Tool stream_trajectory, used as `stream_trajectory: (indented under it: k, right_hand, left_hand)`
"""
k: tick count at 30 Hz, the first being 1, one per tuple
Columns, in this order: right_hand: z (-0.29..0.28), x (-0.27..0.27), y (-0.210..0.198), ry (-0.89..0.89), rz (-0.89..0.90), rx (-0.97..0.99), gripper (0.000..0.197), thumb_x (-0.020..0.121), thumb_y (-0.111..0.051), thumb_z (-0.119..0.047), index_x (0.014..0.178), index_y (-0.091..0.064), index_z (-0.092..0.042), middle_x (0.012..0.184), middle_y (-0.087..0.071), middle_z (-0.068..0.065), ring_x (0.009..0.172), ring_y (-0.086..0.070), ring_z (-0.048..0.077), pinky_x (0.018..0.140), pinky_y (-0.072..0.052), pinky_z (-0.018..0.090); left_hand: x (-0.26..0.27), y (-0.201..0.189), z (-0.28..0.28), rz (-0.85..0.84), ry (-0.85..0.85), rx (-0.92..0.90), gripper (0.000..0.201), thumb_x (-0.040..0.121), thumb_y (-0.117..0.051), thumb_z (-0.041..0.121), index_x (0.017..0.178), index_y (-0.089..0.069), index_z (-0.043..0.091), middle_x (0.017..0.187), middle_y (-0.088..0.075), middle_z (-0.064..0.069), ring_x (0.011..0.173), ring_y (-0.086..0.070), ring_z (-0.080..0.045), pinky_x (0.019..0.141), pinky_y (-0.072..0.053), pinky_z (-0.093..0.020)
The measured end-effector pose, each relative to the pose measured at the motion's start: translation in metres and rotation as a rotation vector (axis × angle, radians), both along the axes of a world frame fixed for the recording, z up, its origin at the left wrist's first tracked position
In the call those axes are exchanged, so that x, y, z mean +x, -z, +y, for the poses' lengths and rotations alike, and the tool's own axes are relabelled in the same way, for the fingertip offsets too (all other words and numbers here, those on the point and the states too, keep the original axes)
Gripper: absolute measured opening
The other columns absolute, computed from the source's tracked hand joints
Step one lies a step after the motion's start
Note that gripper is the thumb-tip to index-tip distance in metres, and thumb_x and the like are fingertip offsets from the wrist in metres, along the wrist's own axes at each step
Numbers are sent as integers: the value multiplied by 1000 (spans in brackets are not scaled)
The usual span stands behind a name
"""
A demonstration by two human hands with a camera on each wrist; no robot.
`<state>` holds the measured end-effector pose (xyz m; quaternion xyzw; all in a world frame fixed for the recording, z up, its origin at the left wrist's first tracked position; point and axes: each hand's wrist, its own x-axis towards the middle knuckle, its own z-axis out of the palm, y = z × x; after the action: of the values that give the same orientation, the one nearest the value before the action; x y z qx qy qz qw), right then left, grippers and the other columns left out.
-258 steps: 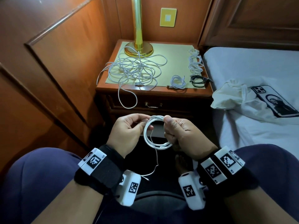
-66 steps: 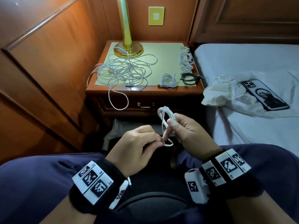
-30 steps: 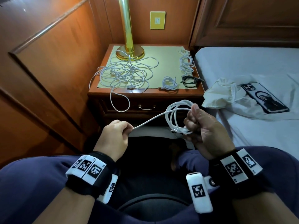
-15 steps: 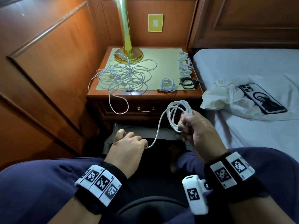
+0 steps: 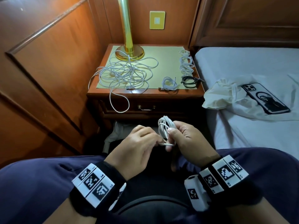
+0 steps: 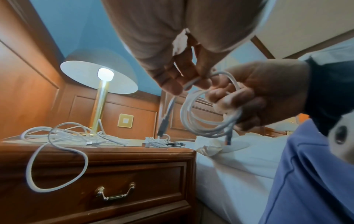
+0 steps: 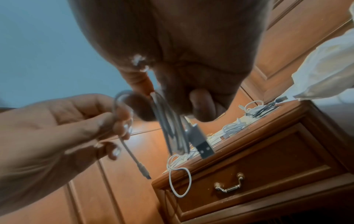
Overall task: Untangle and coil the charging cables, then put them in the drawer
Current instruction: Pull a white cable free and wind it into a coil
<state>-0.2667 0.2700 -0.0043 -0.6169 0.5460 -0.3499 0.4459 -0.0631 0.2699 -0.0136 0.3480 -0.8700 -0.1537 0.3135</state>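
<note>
I see the bed point(image 5: 242, 65) beside the nightstand's tabletop point(image 5: 161, 49), its drawer point(image 5: 145, 107) closed; tangled cables point(image 5: 126, 73) lie there; my right hand point(image 5: 186, 139) grips the coiled white cable point(image 5: 163, 126); my left hand point(image 5: 137, 147) pinches its loose end.

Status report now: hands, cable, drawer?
Right hand grips white coil. Left hand pinches its loose end. Drawer shut; tangled cables remain.

Black wristbands point(image 5: 103, 185), checkered markers, navy trousers point(image 5: 35, 188)
</note>
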Motion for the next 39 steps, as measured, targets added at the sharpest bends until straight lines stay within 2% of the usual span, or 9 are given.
stream_trajectory:
  k: [4,11,13,20,24,27,32,35,39]
  right_hand:
    - [-1,7,3,-34,-60,20,22,87,-48,-38,78,-65,-30,60,-53,-9,59,-48,10,61,-40,38]
    - [1,16,-3,-69,-290,81,35,89,-46,-30,55,-53,-29,54,-40,-11,50,-33,7,53,-30,22]
    - [3,18,-8,-98,-358,88,45,96,-47,-31,51,-51,-29,50,-36,-12,46,-30,4,49,-29,16]
    - [6,25,-22,-72,-464,161,61,102,-37,-37,48,-65,-32,46,-27,-10,38,-23,2,39,-23,14]
    - [1,25,-18,15,-477,201,47,96,-44,-45,62,-65,-20,48,-27,-4,38,-22,5,37,-22,17]
    - [-3,20,-15,45,-519,226,45,90,-50,-51,75,-59,-10,49,-26,-3,38,-20,7,36,-20,17]
    - [-5,19,-12,-18,-513,233,54,91,-49,-49,93,-64,3,48,-25,-5,38,-19,6,36,-18,18]
    - [-6,20,-12,-32,-491,216,60,93,-47,-47,105,-67,8,48,-26,-4,37,-21,5,35,-20,18]
    - [-10,20,-10,5,-366,85,53,96,-48,-54,75,-70,-10,47,-33,-9,41,-29,5,41,-26,17]
  left_hand:
    - [0,3,-6,31,-149,-78,22,97,-50,6,105,-70,9,103,-66,2,99,-59,-19,90,-49,-27]
    - [4,-6,-11,175,-399,-133,15,94,-65,19,95,-80,15,100,-60,-1,88,-61,-14,80,-51,-19]
    - [4,-9,-12,267,-435,-39,6,88,-75,18,91,-80,17,93,-67,6,83,-65,-7,77,-50,-12]
    - [-7,-15,-5,628,-493,500,9,93,-71,19,89,-78,20,84,-77,7,80,-74,-11,77,-61,-34]
    - [-6,-11,-6,525,-489,399,13,98,-62,37,99,-71,28,88,-73,11,75,-69,-4,70,-57,-30]
    - [-1,-12,-6,392,-431,270,28,94,-58,46,114,-67,28,110,-67,12,93,-68,-8,79,-57,-31]
    - [-4,-18,-4,412,-341,355,46,80,-77,49,116,-72,20,109,-72,12,101,-68,1,84,-52,-16]
    - [-8,-14,-5,487,-326,467,41,79,-85,25,117,-72,18,108,-75,9,101,-70,-2,89,-57,-27]
    - [-12,-14,-8,705,-288,672,26,85,-76,4,110,-71,11,98,-78,-2,93,-74,-16,83,-59,-28]
